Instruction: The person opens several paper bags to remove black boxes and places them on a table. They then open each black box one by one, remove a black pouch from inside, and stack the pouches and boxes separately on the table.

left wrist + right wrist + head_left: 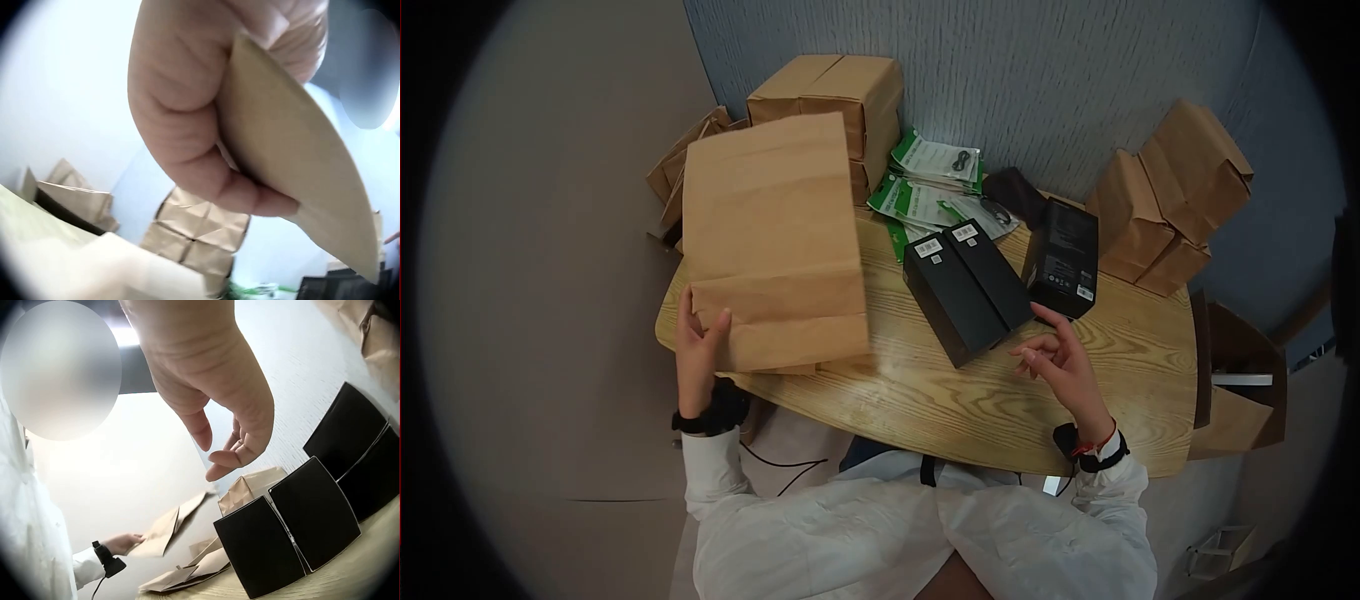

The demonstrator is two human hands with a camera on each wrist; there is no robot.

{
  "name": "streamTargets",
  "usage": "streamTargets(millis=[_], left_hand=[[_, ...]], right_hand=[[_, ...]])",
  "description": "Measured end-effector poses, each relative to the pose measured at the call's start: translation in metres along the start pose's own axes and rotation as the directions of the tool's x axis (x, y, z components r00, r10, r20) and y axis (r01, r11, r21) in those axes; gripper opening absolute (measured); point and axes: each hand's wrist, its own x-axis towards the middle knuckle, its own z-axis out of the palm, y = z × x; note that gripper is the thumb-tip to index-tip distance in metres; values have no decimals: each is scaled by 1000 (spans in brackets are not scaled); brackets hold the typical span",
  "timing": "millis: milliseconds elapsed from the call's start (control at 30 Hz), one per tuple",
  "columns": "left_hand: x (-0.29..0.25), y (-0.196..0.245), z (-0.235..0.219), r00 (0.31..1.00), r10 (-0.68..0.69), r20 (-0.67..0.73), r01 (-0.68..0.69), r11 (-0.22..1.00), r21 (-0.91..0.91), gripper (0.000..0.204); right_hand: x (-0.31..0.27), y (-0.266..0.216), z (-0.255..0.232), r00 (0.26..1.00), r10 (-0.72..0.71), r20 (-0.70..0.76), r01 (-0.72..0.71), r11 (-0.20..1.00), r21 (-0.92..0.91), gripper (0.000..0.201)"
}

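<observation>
My left hand (700, 345) grips the bottom left corner of a flat brown paper bag (772, 240) and holds it tilted up over the left part of the wooden table (960, 390). In the left wrist view my thumb and fingers (187, 125) pinch the paper bag's edge (294, 156). My right hand (1055, 360) hovers above the table with loosely curled fingers and holds nothing. It is just right of two black boxes (965, 285) lying side by side; a third black box (1062, 255) stands behind them. The black boxes (294, 537) show below my right hand (231, 425).
Stacked cardboard boxes (845, 95) stand at the back left beside more folded brown bags (675, 170). Green-and-white packets (930, 185) lie behind the black boxes. Filled brown paper bags (1170, 200) stand at the back right, and an open brown bag (1240, 385) sits off the table's right edge.
</observation>
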Motion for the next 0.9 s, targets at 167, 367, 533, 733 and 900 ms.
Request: streamTargets(millis=[167, 367, 533, 733, 900], left_hand=[[18, -43, -69, 945, -322, -61, 324, 886, 332, 66], [46, -25, -86, 721, -692, 33, 501, 554, 665, 74], [99, 11, -76, 995, -67, 80, -55, 315, 947, 68], [187, 67, 57, 924, 205, 324, -381, 583, 718, 45], [242, 33, 163, 679, 539, 497, -705, 292, 647, 47]], right_hand=[[-3, -4, -5, 999, 11, -30, -12, 1000, -11, 56], [-2, -18, -6, 995, -87, -47, 86, 996, -27, 55], [-1, -31, -8, 971, -200, -130, 189, 978, -89, 54], [8, -44, 4, 904, -373, -210, 345, 925, -156, 57], [30, -32, 46, 822, -553, 137, 336, 278, -900, 84]])
